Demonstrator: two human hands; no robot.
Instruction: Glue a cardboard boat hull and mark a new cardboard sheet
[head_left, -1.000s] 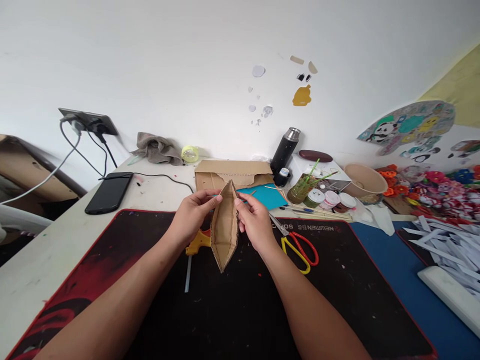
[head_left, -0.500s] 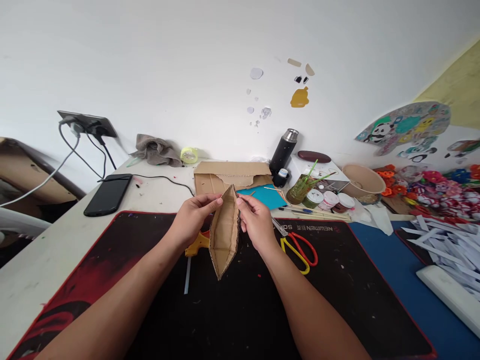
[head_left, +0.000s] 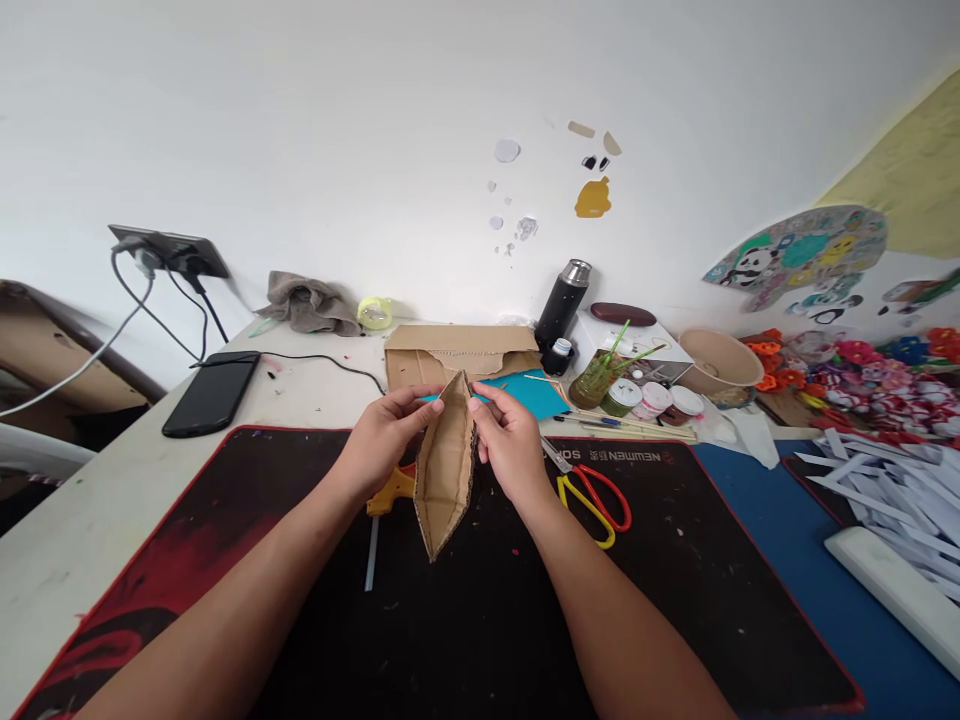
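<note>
I hold a boat-shaped cardboard piece (head_left: 444, 470) upright above the black desk mat (head_left: 465, 620). My left hand (head_left: 384, 440) pinches its left wall near the far tip. My right hand (head_left: 511, 442) pinches the right wall opposite. The near pointed end hangs just over the mat. A yellow glue gun (head_left: 390, 490) lies partly hidden under my left hand and the cardboard, with a glue stick (head_left: 370, 552) poking toward me.
Red-and-yellow scissors (head_left: 592, 492) lie right of my right hand. Behind are torn cardboard (head_left: 457, 350), a blue sheet (head_left: 531, 392), a black flask (head_left: 561, 302), paint jars (head_left: 645, 398) and a paper bowl (head_left: 718, 362). A phone (head_left: 210, 392) lies far left. White paper strips (head_left: 892, 480) pile up at right.
The cardboard piece and both hands have shifted very slightly left and down in view as the head moved; the grip is the same.
</note>
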